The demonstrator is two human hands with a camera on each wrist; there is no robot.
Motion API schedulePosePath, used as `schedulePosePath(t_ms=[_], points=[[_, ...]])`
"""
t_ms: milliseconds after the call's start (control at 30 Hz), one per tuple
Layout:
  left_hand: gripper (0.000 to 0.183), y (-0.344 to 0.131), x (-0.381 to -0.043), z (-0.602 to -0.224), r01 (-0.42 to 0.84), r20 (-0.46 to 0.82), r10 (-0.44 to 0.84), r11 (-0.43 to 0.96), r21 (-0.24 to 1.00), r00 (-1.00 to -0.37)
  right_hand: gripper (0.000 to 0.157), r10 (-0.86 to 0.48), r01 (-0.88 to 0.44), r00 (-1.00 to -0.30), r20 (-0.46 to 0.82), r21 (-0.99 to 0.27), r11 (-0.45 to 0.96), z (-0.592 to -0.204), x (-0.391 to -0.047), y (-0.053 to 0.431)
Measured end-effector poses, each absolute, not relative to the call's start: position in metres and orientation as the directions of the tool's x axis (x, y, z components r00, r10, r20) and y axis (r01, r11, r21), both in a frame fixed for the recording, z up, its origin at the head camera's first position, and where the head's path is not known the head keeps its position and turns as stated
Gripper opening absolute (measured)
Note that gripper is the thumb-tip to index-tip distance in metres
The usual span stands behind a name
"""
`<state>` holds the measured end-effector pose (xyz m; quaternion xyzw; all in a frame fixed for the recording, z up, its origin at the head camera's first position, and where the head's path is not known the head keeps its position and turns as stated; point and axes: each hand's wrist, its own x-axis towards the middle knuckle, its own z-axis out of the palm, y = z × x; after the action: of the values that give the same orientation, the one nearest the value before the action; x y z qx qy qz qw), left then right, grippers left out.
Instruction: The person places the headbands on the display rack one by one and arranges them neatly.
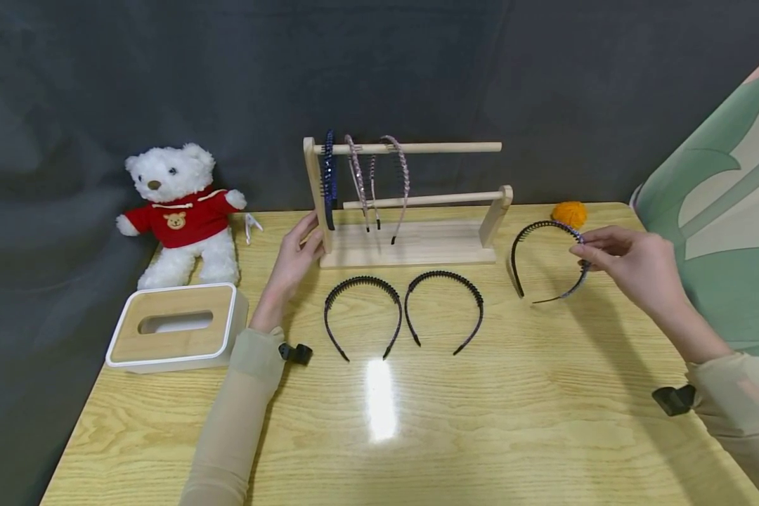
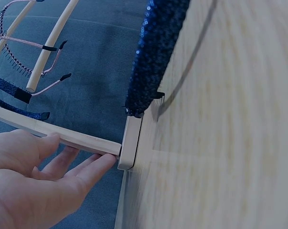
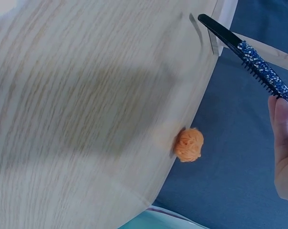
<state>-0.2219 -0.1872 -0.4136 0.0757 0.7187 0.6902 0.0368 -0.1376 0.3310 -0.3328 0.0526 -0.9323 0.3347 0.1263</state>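
My right hand [image 1: 639,263] pinches a dark headband [image 1: 537,224] with glittery blue trim by one side, above the right of the table. In the right wrist view the glittery headband [image 3: 261,66] shows comb teeth along its inner edge. My left hand [image 1: 294,256] holds the left post of the wooden headband rack [image 1: 443,242], thumb and fingers on the post. A dark blue sequined headband [image 1: 329,183] hangs on the upper rod beside that post, followed by two pink ones [image 1: 358,172]. Two dark toothed headbands [image 1: 362,280] lie side by side in front of the rack.
A white teddy bear [image 1: 190,225] in a red hoodie sits at the back left behind a wood-topped tissue box [image 1: 230,330]. A small white clip-like thing [image 1: 250,226] lies by the bear. An orange ball [image 1: 569,214] sits at the back right edge.
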Motion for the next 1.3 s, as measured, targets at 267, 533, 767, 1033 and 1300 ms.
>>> schedulePosePath(t_ms=[267,533,767,1033,1300], points=[[0.055,-0.188,-0.220,-0.414,0.054,0.048,0.159,0.034,0.998,-0.986,0.031,0.037,-0.179,-0.955,0.294,-0.672,0.719,-0.327,-0.138,0.329],[0.055,-0.189,-0.220,-0.415,0.055,0.050,0.156,0.026,0.998,-0.987,0.035,0.097,-0.168,-0.949,0.301,-0.740,0.652,-0.319,-0.139,0.323],[0.054,-0.189,-0.221,-0.415,0.056,0.052,0.156,0.025,0.998,-0.986,0.035,0.125,-0.192,-0.940,0.317,-0.795,0.575,-0.308,-0.140,0.317],[0.054,-0.189,-0.222,-0.416,0.052,0.049,0.153,0.021,0.998,-0.987,0.034,0.143,-0.243,-0.920,0.366,-0.815,0.526,-0.296,-0.143,0.309],[0.055,-0.188,-0.224,-0.416,0.061,0.057,0.163,0.021,0.998,-0.985,0.032,0.182,-0.251,-0.905,0.385,-0.827,0.503,-0.284,-0.143,0.302]])
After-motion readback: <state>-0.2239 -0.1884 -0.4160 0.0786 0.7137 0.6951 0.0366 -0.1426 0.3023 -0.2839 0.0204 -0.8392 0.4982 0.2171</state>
